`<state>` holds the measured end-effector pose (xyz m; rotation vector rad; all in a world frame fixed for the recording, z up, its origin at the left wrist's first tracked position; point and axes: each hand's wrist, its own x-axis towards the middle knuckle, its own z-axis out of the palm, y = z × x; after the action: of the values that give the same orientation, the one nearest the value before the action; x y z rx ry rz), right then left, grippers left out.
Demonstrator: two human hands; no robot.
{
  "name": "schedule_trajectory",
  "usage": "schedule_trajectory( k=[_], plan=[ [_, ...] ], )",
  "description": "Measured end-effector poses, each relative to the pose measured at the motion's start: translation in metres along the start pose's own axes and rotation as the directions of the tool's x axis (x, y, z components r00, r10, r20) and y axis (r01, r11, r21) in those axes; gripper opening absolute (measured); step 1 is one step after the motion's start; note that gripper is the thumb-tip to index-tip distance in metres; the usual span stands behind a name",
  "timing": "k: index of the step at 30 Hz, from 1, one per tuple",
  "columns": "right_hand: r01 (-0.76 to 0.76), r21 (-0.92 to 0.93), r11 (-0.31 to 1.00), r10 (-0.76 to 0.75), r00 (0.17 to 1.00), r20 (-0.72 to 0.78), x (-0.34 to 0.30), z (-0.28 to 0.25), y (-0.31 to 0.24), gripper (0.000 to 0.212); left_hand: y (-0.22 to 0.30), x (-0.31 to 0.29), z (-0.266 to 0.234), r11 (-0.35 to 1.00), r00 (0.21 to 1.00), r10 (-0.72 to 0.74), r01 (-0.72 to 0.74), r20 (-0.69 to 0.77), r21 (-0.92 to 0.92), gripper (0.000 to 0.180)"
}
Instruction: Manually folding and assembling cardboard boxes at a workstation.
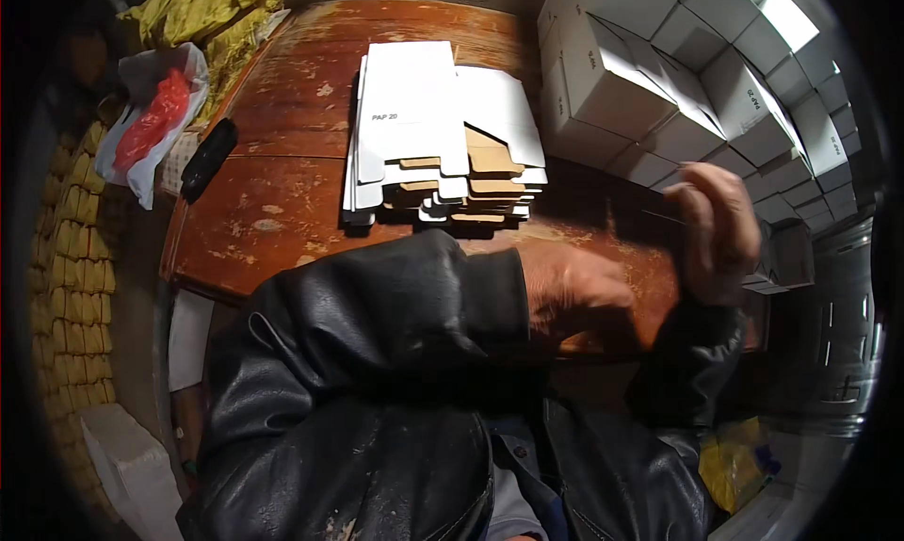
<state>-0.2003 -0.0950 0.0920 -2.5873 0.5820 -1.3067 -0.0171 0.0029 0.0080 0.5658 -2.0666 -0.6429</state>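
Observation:
A stack of flat, unfolded white cartons [410, 89] with brown inner sides lies on the red-brown wooden table. My left hand [576, 282] reaches across to the right, just in front of the stack and apart from it. Its back faces up; the fingers bend down out of sight, so any hold is hidden. Raised at the right, before the piled white boxes, is my right hand [720, 226]. Its fingers are loosely bent and slightly blurred, with nothing visible between them.
Folded white boxes [626, 80] rise in a high pile along the table's right side. A dark elongated object [209, 160] lies at the left edge of the worn wooden table [254, 197]. Beyond that edge are a red-and-white plastic bag [155, 117] and yellow sacking [202, 18].

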Motion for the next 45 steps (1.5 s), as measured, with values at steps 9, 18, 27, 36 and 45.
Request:
schedule_trajectory(
  k=[9, 18, 27, 36, 45],
  plan=[
    [-0.031, -0.024, 0.999, 0.036, 0.979, 0.2, -0.006, 0.098, -0.005, 0.026, -0.002, -0.055, -0.176, 0.795, 0.661, -0.253, 0.559, -0.707, 0.238, 0.037],
    [-0.077, -0.392, 0.917, 0.201, 0.938, 0.284, 0.002, 0.144, -0.01, 0.057, -0.043, -0.103, -0.155, 0.265, 0.484, -0.519, 0.875, -0.704, 0.406, 0.056],
    [-0.109, -0.49, 0.865, 0.292, 0.903, 0.314, 0.017, 0.155, -0.017, 0.041, -0.037, -0.106, -0.148, 0.219, 0.59, -0.447, 0.801, -0.672, 0.557, 0.045],
    [-0.105, -0.538, 0.836, 0.271, 0.932, 0.241, 0.017, 0.153, -0.016, 0.017, -0.031, -0.094, -0.151, 0.487, 0.655, -0.189, 0.709, -0.732, 0.509, 0.051],
    [-0.028, -0.48, 0.877, 0.091, 0.99, 0.11, 0.012, 0.146, -0.012, 0.019, -0.017, -0.084, -0.148, 0.703, 0.541, -0.344, 0.69, -0.767, 0.172, 0.077]
  ],
)
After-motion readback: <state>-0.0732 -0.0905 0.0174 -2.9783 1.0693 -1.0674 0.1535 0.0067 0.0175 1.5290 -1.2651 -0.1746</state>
